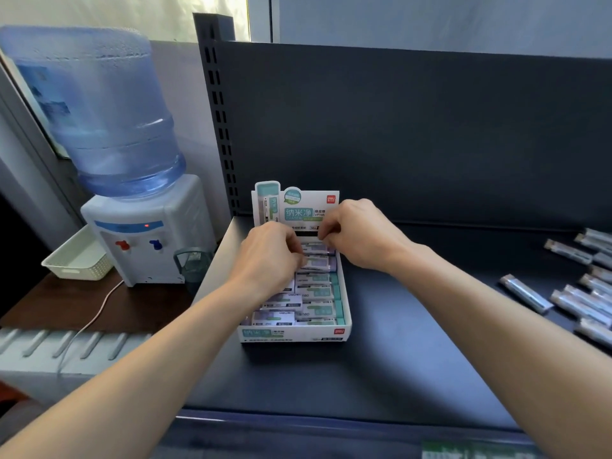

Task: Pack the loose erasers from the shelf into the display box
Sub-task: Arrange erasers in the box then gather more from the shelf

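head view: left hand [268, 256] pinches an eraser [318, 262] at the far row of the display box [294, 334]; right hand [361, 240] curled beside it, grasp unclear. best seated flat, aligned with neighbours; loose erasers [526, 293] lie at right.

Both hands forward, bare forearms extended.
Left hand [268, 251], knuckles up, fingertips pinching an eraser [318, 262]; right hand [359, 235] just beside it, fingers curled under, their grip hidden. Forearms converge toward the hands, wrists straight.
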Demonstrator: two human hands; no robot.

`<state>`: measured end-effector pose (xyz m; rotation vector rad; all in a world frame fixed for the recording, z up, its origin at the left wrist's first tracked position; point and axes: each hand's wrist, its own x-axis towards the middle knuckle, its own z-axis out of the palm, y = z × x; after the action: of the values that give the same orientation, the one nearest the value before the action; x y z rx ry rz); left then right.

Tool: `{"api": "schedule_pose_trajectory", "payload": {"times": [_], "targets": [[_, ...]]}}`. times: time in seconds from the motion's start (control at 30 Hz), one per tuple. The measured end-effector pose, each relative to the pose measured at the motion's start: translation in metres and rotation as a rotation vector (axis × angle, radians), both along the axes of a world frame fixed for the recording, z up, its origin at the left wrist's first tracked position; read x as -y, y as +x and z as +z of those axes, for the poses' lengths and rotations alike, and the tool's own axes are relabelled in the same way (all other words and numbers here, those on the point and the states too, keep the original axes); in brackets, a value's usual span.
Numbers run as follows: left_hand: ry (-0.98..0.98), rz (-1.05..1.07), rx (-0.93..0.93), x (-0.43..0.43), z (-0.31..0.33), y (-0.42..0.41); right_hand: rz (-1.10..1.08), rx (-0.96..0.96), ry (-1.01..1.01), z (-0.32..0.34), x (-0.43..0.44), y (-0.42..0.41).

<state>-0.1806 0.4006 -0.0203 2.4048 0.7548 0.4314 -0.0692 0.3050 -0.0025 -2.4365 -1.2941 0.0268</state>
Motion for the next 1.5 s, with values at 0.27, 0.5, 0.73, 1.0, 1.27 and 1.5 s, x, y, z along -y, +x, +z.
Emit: {"api": "schedule_pose_trajectory", "payload": {"times": [0.27,0.5,0.73,1.0,1.27,1.5], "targets": [[0.003,-0.208,0.125,0.035,0.025,0.027,-0.197,-0.006,0.050,0.016,0.056,0.020],[-0.051,-0.578,0.120,0.117,0.038,0.074,-0.532,0.039,0.028,0.033,0.172,0.057],[-0.059,-0.742,0.053,0.203,0.035,0.117,-0.739,0.044,0.020,0.026,0.277,0.099],[-0.029,-0.768,-0.045,0.294,0.027,0.172,-0.685,-0.064,-0.097,0.024,0.360,0.140],[0.080,-0.647,-0.164,0.330,0.017,0.191,-0.568,-0.130,-0.144,0.013,0.393,0.172],[0.099,-0.655,-0.281,0.341,0.010,0.189,-0.393,-0.283,-0.226,0.008,0.390,0.163]]}}
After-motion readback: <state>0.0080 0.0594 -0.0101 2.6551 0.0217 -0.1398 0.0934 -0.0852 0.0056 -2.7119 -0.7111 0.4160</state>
